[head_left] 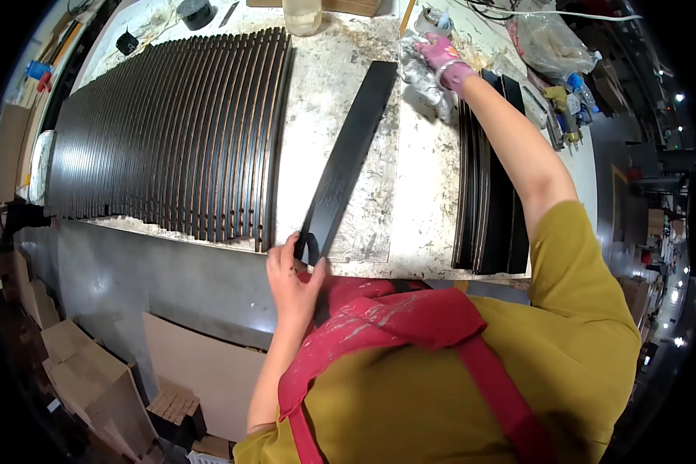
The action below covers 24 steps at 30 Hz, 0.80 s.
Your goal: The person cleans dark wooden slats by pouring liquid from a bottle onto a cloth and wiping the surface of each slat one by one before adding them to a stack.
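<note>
Steady the near end, keep the cloth bunched

At the left of the frame, the row of dark strips (178, 139) stands close-packed on the stained table (425, 201); keep the black board (352, 155) you are handling clear of its right-hand edge, so that neither surface gets knocked.

At lower centre, your bare left hand (292, 282) has the board's near end between fingers and thumb, the fingers at its left side and the thumb by its right corner. That is a sound hold: stay at the edges, off the broad black face, with just enough pressure to stop the board swivelling.

The board lies aslant, running from lower centre to upper centre, its far end unheld. Any push across it would probably turn it, so work along its length.

At upper right of centre, your pink-gloved right hand (443, 58) is at the crumpled whitish cloth (425, 81); the fingertips are partly lost in the folds, so I can't tell how firmly they close. Gather loose folds into a compact pad for even contact.

Farther right, the smaller stack of dark strips (479, 201) sits below your forearm; lift your sleeve and elbow clear of it.
</note>
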Motion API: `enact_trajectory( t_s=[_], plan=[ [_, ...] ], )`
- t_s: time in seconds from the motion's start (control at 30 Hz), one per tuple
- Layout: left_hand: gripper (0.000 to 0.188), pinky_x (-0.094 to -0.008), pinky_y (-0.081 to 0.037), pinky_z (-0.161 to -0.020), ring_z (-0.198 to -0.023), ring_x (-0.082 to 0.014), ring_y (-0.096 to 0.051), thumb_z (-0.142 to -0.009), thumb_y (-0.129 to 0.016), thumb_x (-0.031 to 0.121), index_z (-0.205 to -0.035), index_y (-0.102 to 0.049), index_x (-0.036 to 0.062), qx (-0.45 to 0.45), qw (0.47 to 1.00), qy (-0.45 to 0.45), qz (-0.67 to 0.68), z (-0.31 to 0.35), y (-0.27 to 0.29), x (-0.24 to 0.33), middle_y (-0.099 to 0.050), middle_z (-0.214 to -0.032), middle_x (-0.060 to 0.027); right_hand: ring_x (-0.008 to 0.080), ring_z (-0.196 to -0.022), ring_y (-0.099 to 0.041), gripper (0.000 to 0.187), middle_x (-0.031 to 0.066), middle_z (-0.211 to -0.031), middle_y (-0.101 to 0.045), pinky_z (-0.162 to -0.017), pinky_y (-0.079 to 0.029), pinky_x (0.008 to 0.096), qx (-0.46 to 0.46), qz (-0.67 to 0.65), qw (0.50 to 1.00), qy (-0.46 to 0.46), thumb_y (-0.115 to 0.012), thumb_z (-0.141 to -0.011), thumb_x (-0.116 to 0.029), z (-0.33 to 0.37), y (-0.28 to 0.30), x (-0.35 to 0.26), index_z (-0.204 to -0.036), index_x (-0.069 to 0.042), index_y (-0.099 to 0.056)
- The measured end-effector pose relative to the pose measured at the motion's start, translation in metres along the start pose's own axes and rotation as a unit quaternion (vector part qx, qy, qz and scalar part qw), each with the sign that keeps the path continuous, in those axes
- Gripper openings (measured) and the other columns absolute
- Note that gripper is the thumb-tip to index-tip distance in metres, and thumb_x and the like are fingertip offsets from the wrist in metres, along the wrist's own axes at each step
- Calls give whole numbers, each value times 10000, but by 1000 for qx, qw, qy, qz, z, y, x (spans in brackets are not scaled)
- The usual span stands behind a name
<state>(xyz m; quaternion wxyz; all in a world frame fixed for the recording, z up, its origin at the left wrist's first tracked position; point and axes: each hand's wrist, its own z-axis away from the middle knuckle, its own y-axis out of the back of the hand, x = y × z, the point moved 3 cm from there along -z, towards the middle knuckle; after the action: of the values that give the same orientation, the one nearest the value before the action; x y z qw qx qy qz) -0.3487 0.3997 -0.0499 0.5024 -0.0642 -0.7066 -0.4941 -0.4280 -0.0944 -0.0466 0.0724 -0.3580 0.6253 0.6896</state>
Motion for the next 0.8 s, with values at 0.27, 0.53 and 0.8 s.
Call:
enact_trajectory(
  t_s=[0.27,0.53,0.8],
  plan=[
    [516,-271,-450,-689,-867,-185,-538,-959,-352,462,-1259,-442,52,-256,466,361,766,20,-27,0,-578,-1044,-123,206,-975,-576,206,86,-850,-587,-756,-538,318,-291,177,842,419,-538,-785,-98,237,-9,-177,-980,-87,-604],
    [484,-261,-468,-702,-807,-172,-520,-950,-408,464,-1210,-486,63,-195,519,409,725,24,-16,2,-558,-979,-97,149,-618,-583,288,40,-696,-558,-552,-512,288,-124,73,947,288,-483,-909,-281,74,-83,-92,-1134,-111,-541],
    [483,-276,-493,-713,-783,-163,-542,-962,-369,468,-1223,-473,75,-180,498,399,749,26,-8,-13,-543,-957,-107,205,-876,-615,306,92,-965,-609,-719,-529,381,-338,49,871,353,-428,-923,-252,213,-139,-104,-1172,-103,-524]
  ],
)
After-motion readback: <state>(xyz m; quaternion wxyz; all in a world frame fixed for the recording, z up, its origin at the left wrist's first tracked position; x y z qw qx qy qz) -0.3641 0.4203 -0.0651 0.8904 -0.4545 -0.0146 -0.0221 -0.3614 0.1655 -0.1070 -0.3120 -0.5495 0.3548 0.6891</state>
